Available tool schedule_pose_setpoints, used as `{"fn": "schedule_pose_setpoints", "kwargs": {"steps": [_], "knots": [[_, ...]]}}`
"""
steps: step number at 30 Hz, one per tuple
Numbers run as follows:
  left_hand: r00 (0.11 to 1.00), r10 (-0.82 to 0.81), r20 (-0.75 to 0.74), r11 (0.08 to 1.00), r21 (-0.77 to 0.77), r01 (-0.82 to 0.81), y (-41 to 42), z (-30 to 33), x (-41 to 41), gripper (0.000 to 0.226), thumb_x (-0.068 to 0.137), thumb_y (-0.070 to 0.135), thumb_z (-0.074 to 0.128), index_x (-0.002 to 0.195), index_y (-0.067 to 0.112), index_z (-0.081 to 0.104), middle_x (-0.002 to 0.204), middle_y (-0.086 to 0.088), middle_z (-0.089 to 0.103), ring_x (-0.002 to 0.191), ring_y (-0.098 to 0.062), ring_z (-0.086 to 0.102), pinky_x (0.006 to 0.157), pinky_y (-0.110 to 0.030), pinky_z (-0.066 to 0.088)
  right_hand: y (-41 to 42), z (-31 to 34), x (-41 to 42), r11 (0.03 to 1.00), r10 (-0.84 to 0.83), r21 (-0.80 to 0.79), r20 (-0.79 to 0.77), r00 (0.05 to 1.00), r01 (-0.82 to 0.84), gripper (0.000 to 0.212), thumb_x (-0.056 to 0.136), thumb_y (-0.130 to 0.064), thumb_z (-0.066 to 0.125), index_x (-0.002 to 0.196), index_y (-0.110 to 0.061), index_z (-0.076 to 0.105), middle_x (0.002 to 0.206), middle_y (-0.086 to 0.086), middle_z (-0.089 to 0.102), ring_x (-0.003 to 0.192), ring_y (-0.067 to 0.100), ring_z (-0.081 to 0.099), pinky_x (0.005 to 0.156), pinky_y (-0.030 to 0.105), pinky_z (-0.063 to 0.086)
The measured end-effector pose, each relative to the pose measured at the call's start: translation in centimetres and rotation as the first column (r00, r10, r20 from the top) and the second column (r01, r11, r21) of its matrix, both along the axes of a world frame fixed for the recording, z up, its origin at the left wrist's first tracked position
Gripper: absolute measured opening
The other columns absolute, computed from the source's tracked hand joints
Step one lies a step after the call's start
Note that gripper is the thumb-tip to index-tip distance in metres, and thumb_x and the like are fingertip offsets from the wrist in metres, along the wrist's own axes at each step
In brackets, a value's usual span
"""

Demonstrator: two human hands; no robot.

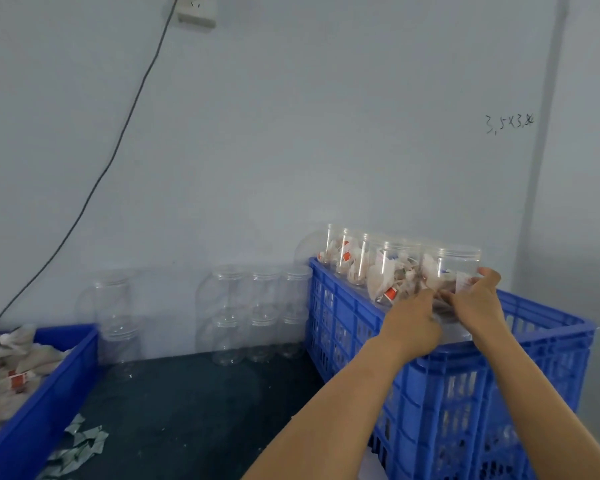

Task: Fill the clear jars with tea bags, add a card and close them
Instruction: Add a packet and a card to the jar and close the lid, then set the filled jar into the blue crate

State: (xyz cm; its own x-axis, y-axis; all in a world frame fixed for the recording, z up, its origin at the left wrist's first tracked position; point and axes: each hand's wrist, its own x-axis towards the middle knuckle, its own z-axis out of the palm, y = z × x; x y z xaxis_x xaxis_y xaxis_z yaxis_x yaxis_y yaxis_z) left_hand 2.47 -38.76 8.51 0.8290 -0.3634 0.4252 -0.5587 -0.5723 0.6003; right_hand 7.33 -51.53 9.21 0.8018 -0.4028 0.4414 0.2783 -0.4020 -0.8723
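A tall blue slatted crate (pixel 430 362) stands at the right with several closed clear jars of tea bags (pixel 388 268) along its far side. Both my hands reach over the crate's near rim. My left hand (pixel 413 323) and my right hand (pixel 478 299) hold a filled, lidded clear jar (pixel 451 271) from both sides, fingers curled round its lower part. Empty clear jars (pixel 257 313) are stacked two high against the wall. A blue bin (pixel 49 393) at the left holds loose tea bags (pixel 11 362).
Small silvery-green packets (pixel 77 448) lie on the dark tabletop (pixel 194 410) beside the bin. A black cable (pixel 125 126) runs down the wall from a socket (pixel 196 8). More empty jars (pixel 115 317) stand behind the bin.
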Motion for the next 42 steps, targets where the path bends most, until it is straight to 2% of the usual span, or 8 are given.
{"fn": "schedule_pose_setpoints", "kwargs": {"steps": [4, 8, 14, 18, 24, 28, 32, 42], "knots": [[0.996, 0.002, 0.090, 0.995, -0.097, 0.007, 1.6, -0.5, -0.6, 0.042, 0.092, -0.001, 0.040, 0.130, 0.010, 0.054, 0.124, -0.012, 0.060, 0.104, -0.031, 0.058, 0.080, -0.035, 0.049, 0.9, 0.3, -1.2, 0.992, -0.117, -0.046, -0.020, 0.993, 0.116, 0.064, 0.086, -0.001, 0.060, 0.140, -0.002, 0.025, 0.134, 0.026, 0.041, 0.111, 0.041, 0.050, 0.083, 0.044, 0.044], [0.979, 0.107, 0.175, 0.963, -0.263, -0.058, 5.4, -2.3, -0.5, 0.040, 0.090, -0.002, 0.040, 0.117, 0.016, 0.062, 0.122, 0.004, 0.064, 0.084, -0.002, 0.060, 0.071, -0.019, 0.049, 4.5, 0.6, -4.1, 0.954, -0.230, -0.137, 0.228, 0.946, 0.265, 0.054, 0.085, -0.002, 0.054, 0.136, -0.008, 0.035, 0.138, 0.020, 0.036, 0.126, 0.038, 0.038, 0.094, 0.050, 0.039], [0.952, 0.302, 0.048, 0.905, -0.330, -0.270, 13.9, -6.9, 0.6, 0.038, 0.089, -0.008, 0.044, 0.105, 0.018, 0.067, 0.112, 0.008, 0.067, 0.105, -0.006, 0.060, 0.095, -0.029, 0.050, 13.6, -0.7, -7.2, 0.968, -0.006, -0.228, 0.410, 0.912, 0.109, 0.042, 0.085, 0.002, 0.054, 0.125, -0.011, 0.046, 0.125, 0.004, 0.048, 0.112, 0.016, 0.043, 0.087, 0.029, 0.036], [0.913, 0.407, -0.034, 0.847, -0.361, -0.391, 20.5, -10.5, 0.4, 0.041, 0.085, -0.013, 0.044, 0.096, 0.018, 0.068, 0.099, 0.011, 0.069, 0.096, -0.003, 0.064, 0.090, -0.021, 0.050, 20.1, -3.9, -6.8, 0.971, 0.198, -0.190, 0.288, 0.937, -0.147, 0.039, 0.087, 0.001, 0.052, 0.123, -0.016, 0.048, 0.120, -0.009, 0.047, 0.111, 0.007, 0.042, 0.090, 0.023, 0.033], [0.789, 0.583, -0.195, 0.696, -0.381, -0.609, 30.1, -14.7, 0.6, 0.045, 0.087, -0.010, 0.045, 0.088, 0.031, 0.062, 0.095, 0.017, 0.067, 0.093, -0.001, 0.061, 0.073, -0.016, 0.046, 29.2, -8.4, -2.9, 0.891, 0.453, 0.052, -0.011, 0.892, -0.452, 0.036, 0.085, 0.007, 0.047, 0.113, -0.016, 0.048, 0.114, 0.000, 0.052, 0.107, 0.017, 0.051, 0.084, 0.022, 0.040], [0.710, 0.668, -0.221, 0.633, -0.333, -0.699, 34.7, -15.3, 2.2, 0.034, 0.090, -0.007, 0.047, 0.100, 0.024, 0.058, 0.109, 0.008, 0.066, 0.095, -0.010, 0.059, 0.076, -0.022, 0.044, 33.7, -9.8, 1.8, 0.850, 0.517, 0.215, -0.158, 0.841, -0.482, 0.040, 0.086, 0.005, 0.044, 0.122, -0.011, 0.049, 0.121, 0.007, 0.053, 0.107, 0.020, 0.052, 0.085, 0.031, 0.043], [0.756, 0.644, -0.116, 0.710, -0.276, -0.647, 34.9, -12.7, 6.6, 0.040, 0.089, -0.003, 0.050, 0.122, 0.019, 0.051, 0.125, 0.006, 0.058, 0.112, -0.011, 0.052, 0.092, -0.025, 0.043, 35.8, -10.0, 6.9, 0.844, 0.495, 0.334, -0.188, 0.848, -0.419, 0.043, 0.089, 0.005, 0.044, 0.130, -0.007, 0.048, 0.127, 0.012, 0.054, 0.110, 0.022, 0.051, 0.089, 0.029, 0.039], [0.766, 0.522, -0.375, 0.668, -0.378, -0.641, 36.2, -11.0, 17.3, 0.083, 0.084, 0.004, 0.064, 0.151, 0.013, 0.017, 0.153, -0.009, 0.030, 0.137, -0.030, 0.034, 0.112, -0.044, 0.033, 38.0, -11.5, 13.8, 0.876, 0.475, 0.198, -0.206, 0.855, -0.439, 0.052, 0.091, 0.001, 0.044, 0.141, -0.015, 0.042, 0.140, 0.006, 0.047, 0.120, 0.026, 0.053, 0.101, 0.045, 0.047]]}}
